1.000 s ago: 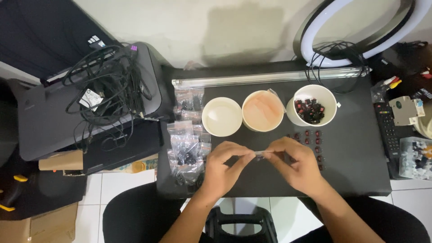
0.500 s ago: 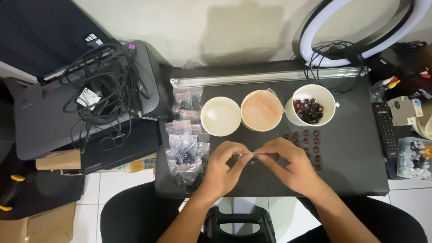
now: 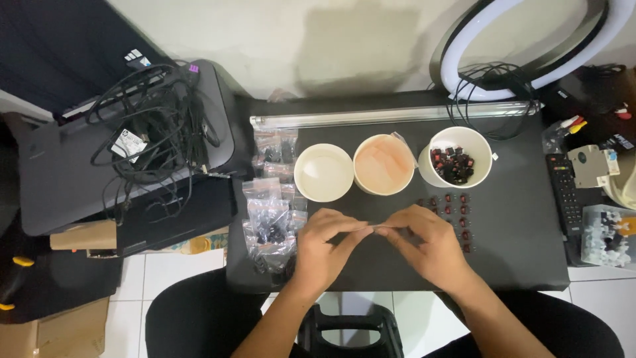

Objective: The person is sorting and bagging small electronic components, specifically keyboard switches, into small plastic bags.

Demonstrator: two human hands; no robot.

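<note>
A small clear plastic bag (image 3: 379, 227) hangs stretched between the two hands just above the black worktop (image 3: 523, 245), near its front edge and in front of the middle bowl. Its long axis runs left to right, roughly level, one end in each hand. It is thin, glossy and see-through; what it contains, if anything, is too small to tell.

The left hand (image 3: 324, 248) pinches the bag's left end, thumb and forefinger pressed together on the film, the other fingers curled loosely. The right hand (image 3: 430, 245) pinches the right end in the same way, its grip narrowed to the fingertips, the remaining fingers bent over the worktop.

Behind the hands stand three round paper bowls in a row: a white empty-looking bowl (image 3: 323, 172), a bowl with pale pinkish contents (image 3: 383, 164), and a white bowl of small dark and red pieces (image 3: 459, 156). More of these small red-and-black pieces (image 3: 450, 209) lie in short rows on the worktop just beside the right hand. To the left of the left hand lies a heap of filled clear bags (image 3: 268, 222), crinkled and shiny. A long pale tube (image 3: 384, 117) lies along the worktop's back edge, with a ring light (image 3: 530, 46) behind it. A tangle of black cables (image 3: 152, 139) rests on a grey printer (image 3: 66, 172) at the left.
</note>
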